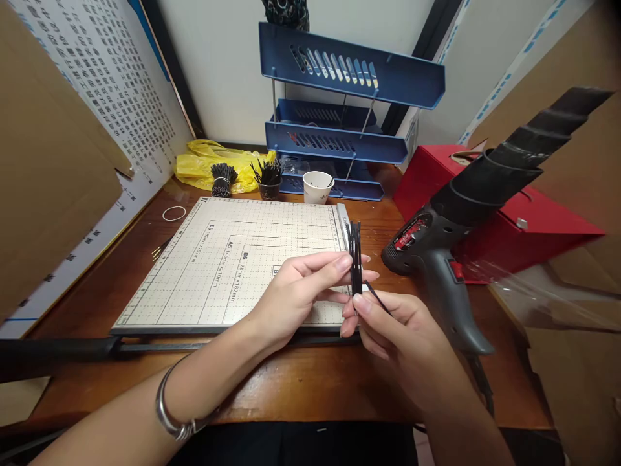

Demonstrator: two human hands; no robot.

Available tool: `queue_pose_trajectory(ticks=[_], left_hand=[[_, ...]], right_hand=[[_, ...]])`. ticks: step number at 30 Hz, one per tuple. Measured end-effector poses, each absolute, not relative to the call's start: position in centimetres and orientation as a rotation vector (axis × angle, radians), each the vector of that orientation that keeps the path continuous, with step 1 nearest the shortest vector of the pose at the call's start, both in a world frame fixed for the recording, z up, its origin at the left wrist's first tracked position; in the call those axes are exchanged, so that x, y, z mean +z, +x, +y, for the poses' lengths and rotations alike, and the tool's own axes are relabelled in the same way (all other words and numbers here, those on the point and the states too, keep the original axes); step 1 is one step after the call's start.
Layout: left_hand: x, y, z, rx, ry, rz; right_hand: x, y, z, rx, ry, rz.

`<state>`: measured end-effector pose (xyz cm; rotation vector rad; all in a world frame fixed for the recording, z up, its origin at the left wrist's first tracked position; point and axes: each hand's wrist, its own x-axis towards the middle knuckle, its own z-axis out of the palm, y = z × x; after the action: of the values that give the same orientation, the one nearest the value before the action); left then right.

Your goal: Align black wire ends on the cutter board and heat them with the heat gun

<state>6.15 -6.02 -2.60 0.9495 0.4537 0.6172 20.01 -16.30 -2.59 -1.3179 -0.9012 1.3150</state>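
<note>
A small bundle of thin black tubes (356, 249) stands upright between my two hands. My left hand (310, 285) pinches it at mid-height between thumb and fingers. Lower down, my right hand (398, 330) is closed on the bundle's bottom end, and one loose black strand (378, 299) sticks out by its thumb. Both hands are over the right edge of a cream paper cutter (194, 272) printed with grid lines. What exactly the black pieces are made of cannot be made out.
A grey heat gun (451, 259) leans at the right against a red box (543, 226). Behind the cutter are a tied black bundle (222, 181), a dark cup of black strands (269, 188), a white paper cup (317, 188), a yellow bag (198, 165) and a blue tray rack (334, 139).
</note>
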Motion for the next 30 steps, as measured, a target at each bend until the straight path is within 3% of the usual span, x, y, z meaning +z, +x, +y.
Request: queue_pose_trajectory(ticks=[13, 30], left_hand=[[-2.68, 6.32, -6.04, 0.612, 0.885, 0.402], [-2.62, 6.25, -6.26, 0.762, 1.1, 0.559]], right_hand=[[-2.77, 20.13, -16.42, 1.286, -1.353, -0.914], [-1.99, 19.62, -16.11, 0.914, -1.589, -1.174]])
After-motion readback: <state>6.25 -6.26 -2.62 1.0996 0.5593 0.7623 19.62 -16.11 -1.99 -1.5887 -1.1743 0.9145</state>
